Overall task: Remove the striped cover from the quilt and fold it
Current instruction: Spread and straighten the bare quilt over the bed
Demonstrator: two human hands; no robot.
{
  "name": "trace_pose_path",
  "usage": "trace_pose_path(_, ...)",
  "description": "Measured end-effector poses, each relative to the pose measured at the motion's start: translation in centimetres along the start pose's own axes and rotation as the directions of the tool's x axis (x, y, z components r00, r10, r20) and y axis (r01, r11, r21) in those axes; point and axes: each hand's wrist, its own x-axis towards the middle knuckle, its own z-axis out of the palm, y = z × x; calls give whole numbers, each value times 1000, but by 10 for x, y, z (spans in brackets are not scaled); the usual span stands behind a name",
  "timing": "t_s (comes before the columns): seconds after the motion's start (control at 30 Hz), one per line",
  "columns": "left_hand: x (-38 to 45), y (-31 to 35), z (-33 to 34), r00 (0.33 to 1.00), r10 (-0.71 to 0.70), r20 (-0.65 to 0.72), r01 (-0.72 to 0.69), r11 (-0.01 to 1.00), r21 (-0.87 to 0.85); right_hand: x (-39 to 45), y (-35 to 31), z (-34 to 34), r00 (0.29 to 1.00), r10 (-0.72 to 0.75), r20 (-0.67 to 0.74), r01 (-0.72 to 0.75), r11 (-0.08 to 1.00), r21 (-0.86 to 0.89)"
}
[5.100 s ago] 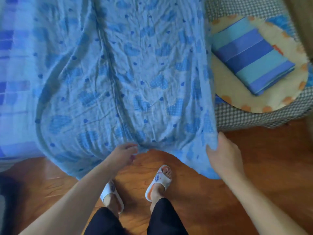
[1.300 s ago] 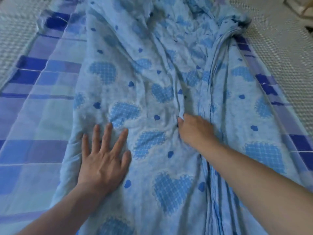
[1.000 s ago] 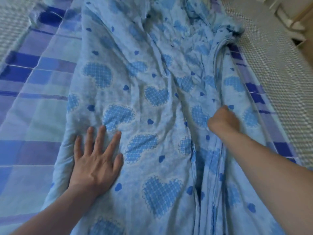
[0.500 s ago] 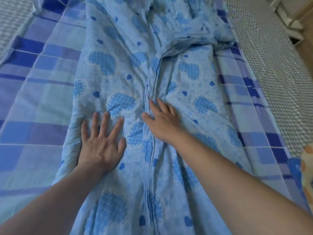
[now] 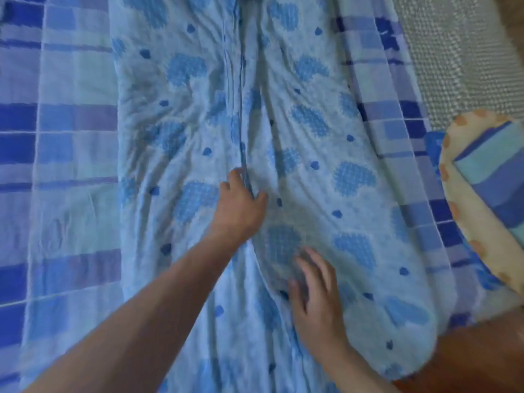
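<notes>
Fingers (image 5: 310, 265) of the right hand (image 5: 319, 304) are spread and extended, lying on or just above the cloth and gripping nothing; motion blur prevents saying whether they press. Those of the left hand (image 5: 239, 207) are bent at a lengthwise ridge of bunched fabric and appear to pinch it, though the fingertips are partly hidden in the fold, so the hold is judged, not confirmed.

Both hands are on a light-blue, heart-printed, thin crumpled quilt (image 5: 326, 171), laid lengthwise down the bed. The ridge runs up its middle from the left hand; the right hand sits nearer the person, on the flatter half to the right of that ridge.

A folded cover in light- and dark-blue stripes (image 5: 493, 177) lies well apart, at the right edge of view, on a cream round cushion with orange spots (image 5: 465, 219). No striped cloth is visible on the quilt itself. On this evidence the cover is judged already off and folded, with the hands now tidying the quilt.

Handling assessment: the quilt looks soft, limp and light, creasing readily and holding no shape. It should slide easily over the sheet, so one flat hand as an anchor is advisable. Best holds are the raised ridge or the rounded near-right corner; the flat middle offers little to pinch.

Beneath lies a blue and lilac checked bedsheet (image 5: 71, 143). A grey woven mat (image 5: 453, 66) shows at upper right.
</notes>
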Motion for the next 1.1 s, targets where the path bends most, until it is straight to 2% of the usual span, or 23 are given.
trace_pose_path(0.07,-63,-29,19,979,-202,19,202,967,-155,-61,16,-20,956,250,-156,-247,968,40)
trace_pose_path(0.13,-126,-61,38,889,-395,231,451,842,-296,-124,41,-36,885,398,-242,-407,913,16)
trace_pose_path(0.2,-183,-82,62,750,-435,498,606,753,-256,-179,74,-48,782,578,-235,-595,804,-1)
trace_pose_path(0.23,-205,-92,78,715,-415,562,623,743,-243,-202,92,-52,711,676,-195,-689,725,2)
trace_pose_path(0.27,-225,-101,94,720,-389,575,595,772,-223,-221,108,-55,633,763,-131,-769,639,3)
trace_pose_path(0.3,-242,-110,109,755,-363,546,526,833,-174,-234,122,-59,559,828,-42,-829,559,-21)
trace_pose_path(0.37,-273,-124,132,864,-290,411,357,929,-95,-253,149,-66,424,895,135,-890,440,-122)
trace_pose_path(0.4,-288,-131,139,909,-250,335,304,945,-118,-258,162,-71,391,896,208,-889,427,-168)
trace_pose_path(0.47,-317,-152,146,956,-265,129,285,942,-176,-262,189,-79,406,860,309,-856,476,-202)
trace_pose_path(0.5,-327,-166,148,950,-313,11,311,938,-155,-259,201,-84,423,836,349,-842,505,-191)
trace_pose_path(0.57,-346,-202,145,890,-429,-157,425,903,-56,-254,220,-95,451,794,408,-813,553,-179)
trace_pose_path(0.63,-360,-237,134,777,-577,-253,589,808,-33,-243,241,-105,475,768,431,-827,557,-82)
trace_pose_path(0.7,-366,-267,117,584,-767,-267,738,638,-218,-223,263,-113,465,763,449,-870,488,72)
trace_pose_path(0.73,-365,-279,105,515,-819,-251,768,572,-290,-209,274,-114,473,756,451,-873,470,127)
trace_pose_path(0.77,-362,-288,93,513,-832,-211,761,554,-337,-196,283,-113,478,750,457,-872,465,150)
trace_pose_path(0.83,-351,-296,73,656,-752,-71,673,624,-397,-172,296,-104,478,722,501,-876,437,207)
trace_pose_path(0.9,-345,-295,60,775,-631,37,611,731,-304,-163,304,-96,476,687,549,-876,425,228)
trace_pose_path(0.93,-346,-292,58,796,-603,55,596,765,-245,-166,309,-93,481,674,560,-871,442,217)
trace_pose_path(1.0,-361,-288,62,804,-594,-17,576,786,-226,-187,315,-101,494,647,580,-855,483,189)
trace_pose_path(1.07,-388,-282,68,785,-611,-103,543,759,-360,-211,315,-121,481,641,597,-865,457,206)
trace_pose_path(1.1,-405,-281,72,765,-636,-100,528,709,-467,-221,313,-135,466,641,610,-879,415,234)
